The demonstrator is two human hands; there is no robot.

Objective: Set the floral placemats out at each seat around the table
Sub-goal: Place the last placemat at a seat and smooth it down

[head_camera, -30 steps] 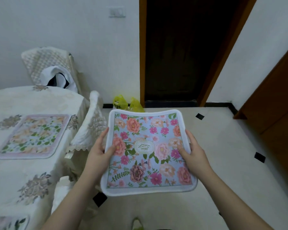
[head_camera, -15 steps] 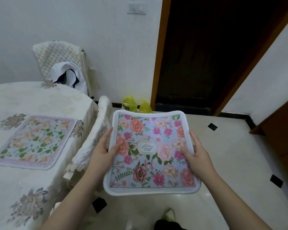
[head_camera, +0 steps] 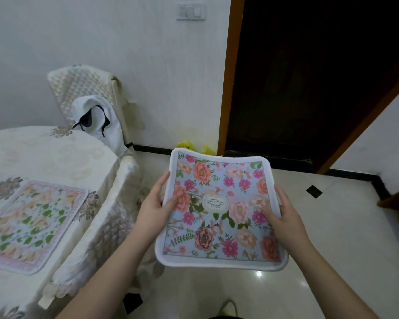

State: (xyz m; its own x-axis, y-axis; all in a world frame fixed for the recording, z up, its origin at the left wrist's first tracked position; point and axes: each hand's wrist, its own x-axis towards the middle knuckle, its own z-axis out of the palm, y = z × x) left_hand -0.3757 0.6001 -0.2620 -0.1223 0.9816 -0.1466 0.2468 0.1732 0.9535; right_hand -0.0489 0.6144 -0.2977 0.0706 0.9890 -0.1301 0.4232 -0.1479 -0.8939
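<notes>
I hold a light-blue floral placemat (head_camera: 219, 210) with a white border flat in front of me, above the floor and to the right of the table. My left hand (head_camera: 156, 207) grips its left edge, thumb on top. On the right edge sits my right hand (head_camera: 283, 215), gripping the same way. A second floral placemat (head_camera: 30, 223) with a pink border lies flat on the table (head_camera: 55, 157), which has a cream embroidered cloth.
A covered chair (head_camera: 111, 217) stands tucked against the table between me and it. Another chair (head_camera: 85, 88) with a white garment draped on it is at the far side by the wall. Yellow bags (head_camera: 187, 145) lie by a dark doorway (head_camera: 309, 77). Tiled floor spreads to the right.
The view has swung to the left and nearer the table. The placemat stays held in both hands, now lying further right in the view.
</notes>
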